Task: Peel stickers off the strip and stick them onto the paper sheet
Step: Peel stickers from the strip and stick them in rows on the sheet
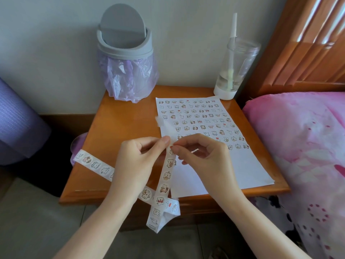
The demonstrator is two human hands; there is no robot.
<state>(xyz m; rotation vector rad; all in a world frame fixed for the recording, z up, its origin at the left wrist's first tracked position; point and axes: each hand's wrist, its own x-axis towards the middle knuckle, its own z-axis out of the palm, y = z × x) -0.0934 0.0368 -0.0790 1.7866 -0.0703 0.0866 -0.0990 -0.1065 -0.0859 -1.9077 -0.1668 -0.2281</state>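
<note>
A long white sticker strip (166, 176) with round cartoon stickers hangs over the front of the small wooden table (119, 128), looping below its edge and trailing off to the left. My left hand (138, 161) pinches the strip near its top end. My right hand (201, 152) pinches a sticker at the strip's top edge with thumb and forefinger. The empty end of the strip sticks up blurred above my hands. The white paper sheet (224, 169) lies on the table's right half; several rows of small stickers cover its far part, and its near part is bare.
A grey swing-lid bin (125, 53) lined with a purple bag stands at the table's back left. A clear bottle (233, 71) with a straw stands at the back right. A pink bedcover (298, 137) and wooden headboard lie to the right, a purple roll to the left.
</note>
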